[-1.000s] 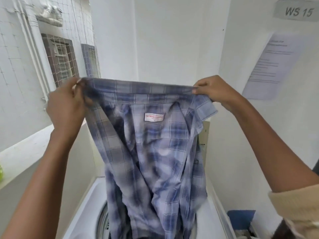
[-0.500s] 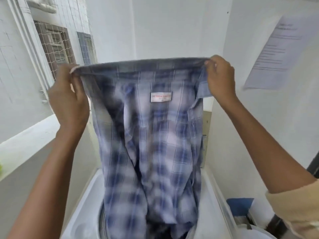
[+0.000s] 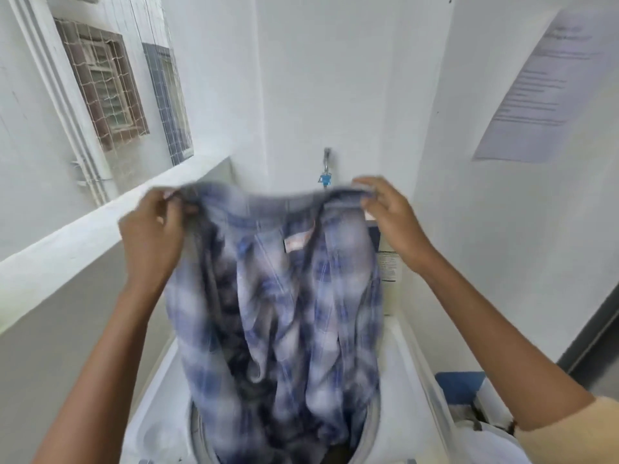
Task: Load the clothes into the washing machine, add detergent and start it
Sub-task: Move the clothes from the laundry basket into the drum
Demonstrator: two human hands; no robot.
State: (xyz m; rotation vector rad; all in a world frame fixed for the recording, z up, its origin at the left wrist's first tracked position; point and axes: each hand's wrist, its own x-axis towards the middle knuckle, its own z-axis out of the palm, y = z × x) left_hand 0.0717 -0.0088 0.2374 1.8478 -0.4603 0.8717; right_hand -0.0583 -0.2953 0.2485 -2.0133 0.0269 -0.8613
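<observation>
Both hands hold a blue plaid shirt up by its top edge over the open washer. The left hand pinches one corner of the edge between curled fingers and thumb. The right hand grips the other corner, fingers folded over the cloth. The shirt hangs slack between them, blurred, its lower part already down inside the drum mouth, and a white label shows near the collar. A tap sticks out of the wall just above the shirt. A ledge runs along the left, a printed sheet hangs on the right wall, and a blue bin stands beside the washer.
</observation>
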